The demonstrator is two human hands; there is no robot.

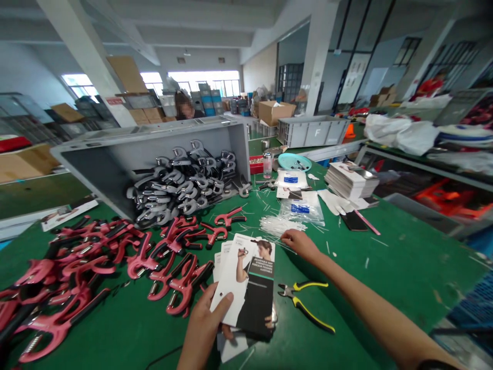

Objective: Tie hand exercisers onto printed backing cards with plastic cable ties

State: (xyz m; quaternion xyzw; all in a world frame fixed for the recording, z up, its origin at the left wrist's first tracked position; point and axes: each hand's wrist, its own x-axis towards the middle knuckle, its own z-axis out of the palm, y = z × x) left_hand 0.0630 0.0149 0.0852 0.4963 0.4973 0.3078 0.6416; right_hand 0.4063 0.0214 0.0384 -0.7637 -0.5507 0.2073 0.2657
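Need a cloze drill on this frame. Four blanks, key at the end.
1. The top white-and-black printed card is held in the person's ____ hand.
2. The right hand is nearest a pile of thin, ____ strips.
3. The metal pliers, handled in black and ____, lie on the green tabletop.
4. The farther grey plastic bin carries the single white letter ____.

Missing words: left; white; yellow; F.

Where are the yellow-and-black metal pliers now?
In the head view, the pliers lie on the green tabletop, right of the black-and-white printed card in the left hand.
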